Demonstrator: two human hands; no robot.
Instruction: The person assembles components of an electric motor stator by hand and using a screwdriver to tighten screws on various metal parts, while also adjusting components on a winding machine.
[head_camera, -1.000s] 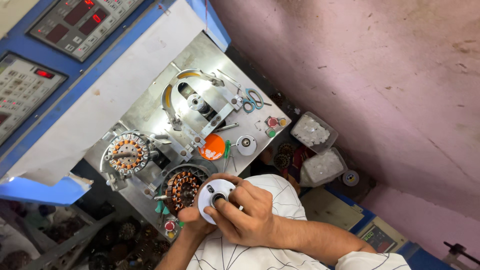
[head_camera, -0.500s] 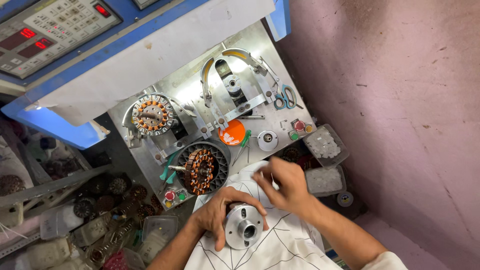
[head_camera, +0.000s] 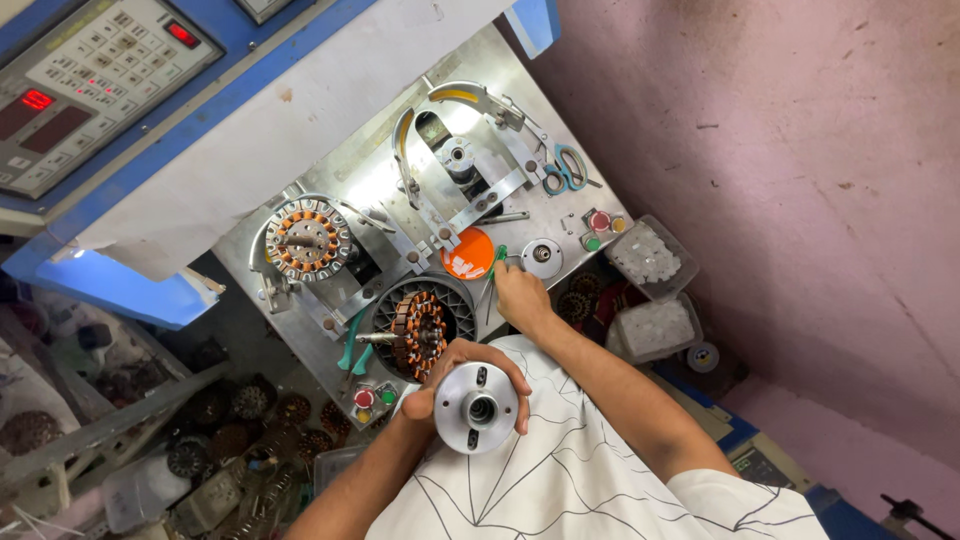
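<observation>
Since half a second ago the right hand (head_camera: 522, 296) has stretched from the lap up to the green-handled tool (head_camera: 495, 262), fingers closing on it beside the orange disc (head_camera: 470, 253). Nearest us, the left hand (head_camera: 455, 385) grips the round metal end cover (head_camera: 476, 408) just below the wound stator (head_camera: 418, 325), not yet fitted by the look of it. Beyond that stator, a second stator (head_camera: 307, 238) sits on the machine's steel table (head_camera: 380, 180), scissors (head_camera: 564, 170) further off.
</observation>
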